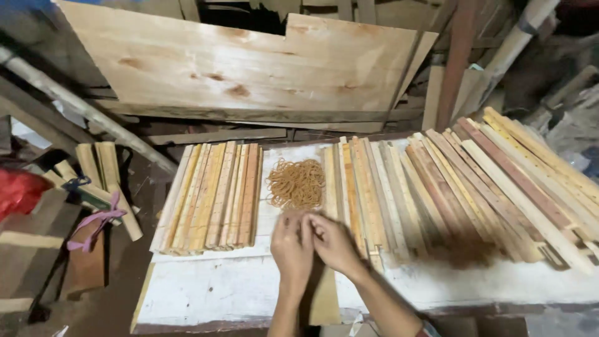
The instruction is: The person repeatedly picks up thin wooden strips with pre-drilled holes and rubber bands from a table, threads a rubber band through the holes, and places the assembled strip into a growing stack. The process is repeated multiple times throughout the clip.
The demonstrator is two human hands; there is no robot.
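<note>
My left hand (291, 246) and my right hand (333, 243) are pressed together over the white worktable (206, 284), fingertips meeting just below a heap of tan rubber bands (296, 183). What they pinch between them is too small to tell, possibly a band. A neat row of short wooden slats (212, 196) lies to the left of the hands. To the right spreads a wider fan of longer wooden slats (449, 193), some reddish, some pale.
A large plywood sheet (249, 62) leans behind the table with planks and poles around it. Bundles of slats tied with pink ribbon (97, 212) lie at the left, near something red (19, 190). Sawdust (465, 253) darkens the table's right part.
</note>
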